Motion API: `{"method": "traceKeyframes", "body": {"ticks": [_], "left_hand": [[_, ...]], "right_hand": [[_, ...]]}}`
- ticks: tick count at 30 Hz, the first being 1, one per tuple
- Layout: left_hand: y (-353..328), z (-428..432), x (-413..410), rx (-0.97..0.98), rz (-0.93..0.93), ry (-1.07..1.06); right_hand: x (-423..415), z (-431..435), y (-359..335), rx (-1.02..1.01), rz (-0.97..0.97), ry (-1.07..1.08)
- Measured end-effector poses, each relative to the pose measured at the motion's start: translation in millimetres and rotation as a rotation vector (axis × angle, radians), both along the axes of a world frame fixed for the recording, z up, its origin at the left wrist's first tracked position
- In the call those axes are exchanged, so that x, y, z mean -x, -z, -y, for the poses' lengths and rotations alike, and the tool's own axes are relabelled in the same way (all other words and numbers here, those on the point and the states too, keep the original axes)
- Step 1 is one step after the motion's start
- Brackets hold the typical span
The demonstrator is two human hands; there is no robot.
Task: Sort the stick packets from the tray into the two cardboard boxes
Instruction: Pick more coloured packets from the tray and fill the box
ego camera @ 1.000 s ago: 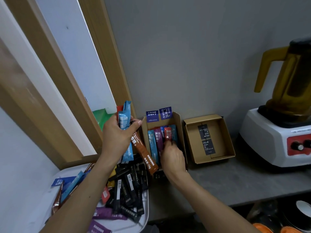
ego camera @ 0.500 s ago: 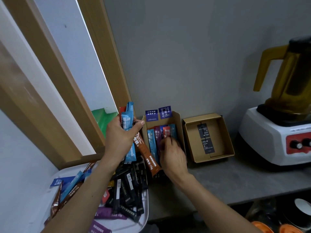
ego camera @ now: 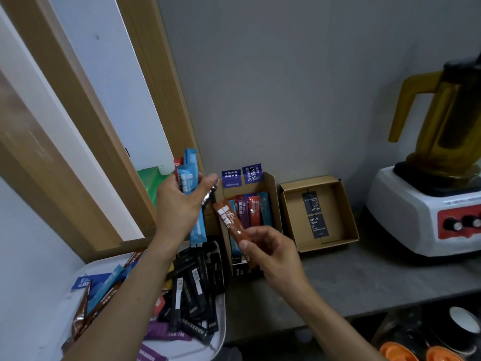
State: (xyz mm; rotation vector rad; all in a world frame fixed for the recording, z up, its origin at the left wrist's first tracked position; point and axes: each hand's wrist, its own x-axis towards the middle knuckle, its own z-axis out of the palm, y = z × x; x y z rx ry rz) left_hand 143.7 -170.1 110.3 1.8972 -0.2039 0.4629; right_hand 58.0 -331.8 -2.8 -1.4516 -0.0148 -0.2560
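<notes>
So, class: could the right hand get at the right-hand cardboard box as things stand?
Probably yes: the right-hand box lies open-topped just beyond the right hand with nothing between, though its fingers hold an orange packet.

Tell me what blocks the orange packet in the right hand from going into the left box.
Nothing visible does. The right hand holds the orange packet just over the left box; upright packets fill its far side, the near-left part looks free.

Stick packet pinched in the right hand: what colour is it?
Orange-brown stick packet with white print, seen in the head view.
</notes>
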Motion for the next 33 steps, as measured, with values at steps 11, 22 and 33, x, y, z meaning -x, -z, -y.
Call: {"method": "traceKeyframes", "body": {"ticks": [11,22,33], "left_hand": [[1.9,18.8,9.0,-0.177,-0.114,0.229],[-13.0,75.7,-21.0,-0.547,-0.034,0.099],[38.4,102.5,-54.9,-0.588,-0.252,0.092]], "right_hand": [[3.4,4.7,-1.4,-0.056,-0.010,0.167],[9.3,4.1,11.8,0.933,0.319,0.552],[-24.6,-15.8,7.7,1.393,0.029,0.330]]}}
